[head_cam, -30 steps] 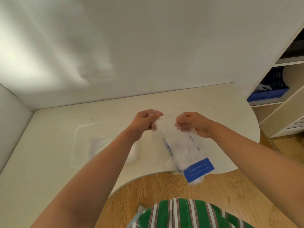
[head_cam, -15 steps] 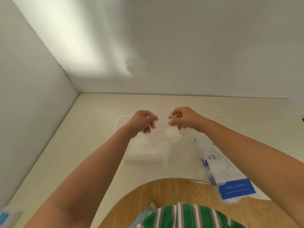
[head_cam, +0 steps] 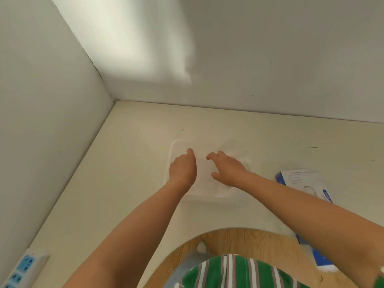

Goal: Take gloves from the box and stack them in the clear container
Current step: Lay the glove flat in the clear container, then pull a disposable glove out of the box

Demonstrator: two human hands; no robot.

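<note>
step: flattening whitish glove in clear plastic container
right hand: grip pressing down, spread
left hand: grip curling, can't tell if pinching
next: probably reaching for blue-white cardboard box right of container

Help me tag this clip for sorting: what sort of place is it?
Probably a home or small-office desk nook: a cream desk with a curved cut-out set into a corner of plain white walls, and a white-and-blue power strip lying at its edge.
</note>
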